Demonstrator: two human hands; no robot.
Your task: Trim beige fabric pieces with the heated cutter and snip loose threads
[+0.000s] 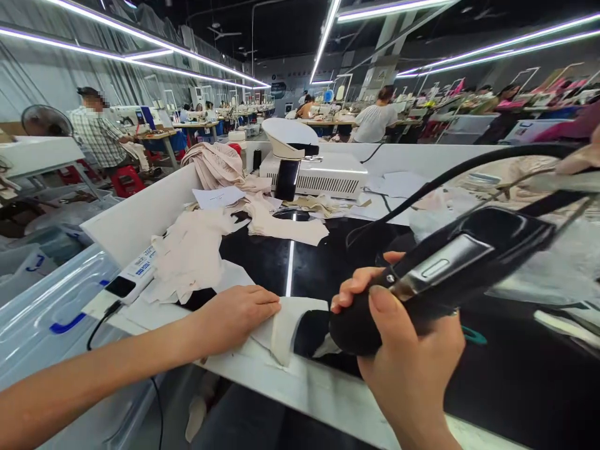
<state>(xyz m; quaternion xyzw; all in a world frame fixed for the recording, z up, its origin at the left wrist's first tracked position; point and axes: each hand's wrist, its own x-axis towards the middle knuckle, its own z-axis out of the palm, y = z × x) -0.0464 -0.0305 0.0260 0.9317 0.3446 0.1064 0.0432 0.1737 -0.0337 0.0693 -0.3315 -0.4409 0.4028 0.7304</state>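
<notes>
My left hand [241,315] lies flat on a cream fabric piece [287,325] at the table's front edge, fingers together and stretched out. My right hand [407,350] is wrapped round a black corded hand-held tool [435,269] with a silver panel and a rounded nose. The nose is low over the black table top [510,375], just right of the fabric. I cannot tell whether it touches the surface. A small pale scrap [327,345] lies by the nose. Left of the fabric is a pile of cream cut pieces [187,256].
A white vented box [323,175] with a white cap-shaped object [288,136] stands at the back. A power bank [134,275] lies left. The thick black cable [445,178] arches at right, near another hand [581,153]. Plastic bags [557,256] lie right; a clear bin [51,312] stands left.
</notes>
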